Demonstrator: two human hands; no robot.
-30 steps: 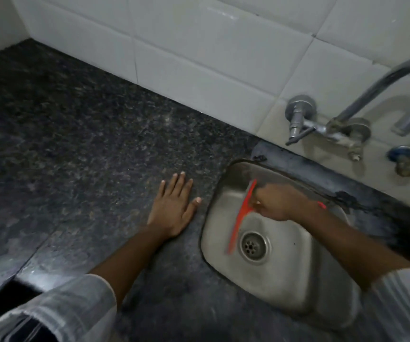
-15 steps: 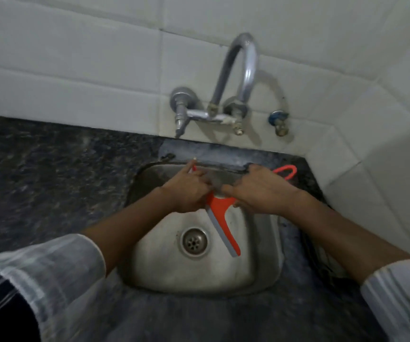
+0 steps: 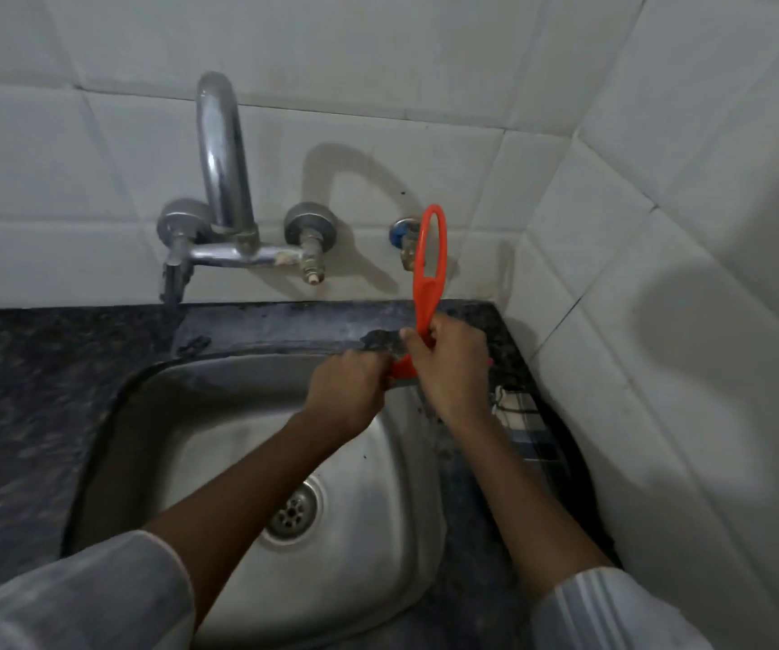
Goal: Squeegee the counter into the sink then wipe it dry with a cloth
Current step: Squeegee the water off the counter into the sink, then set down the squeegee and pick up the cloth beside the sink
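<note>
Over back right corner of sink (image 3: 181, 405), orange squeegee (image 3: 430, 255) stands upright, loop handle up, blade end hidden behind hands. Right hand (image 3: 448, 368) closed round lower handle; left hand (image 3: 347, 391) pinching blade end. Looks light, stiff plastic, likely wet and slippery. Best hold: handle neck. Checked cloth (image 3: 526, 433) lies on table (image 3: 12, 396) just right of sink.

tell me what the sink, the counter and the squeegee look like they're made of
The brushed silver sink basin looks like stainless steel, going by its dull grey sheen. The dark speckled counter seems polished granite or similar stone, with mottled flecks. The orange loop-handled squeegee appears to be moulded plastic, uniformly bright and smooth; its blade is hidden behind the hands.
</note>
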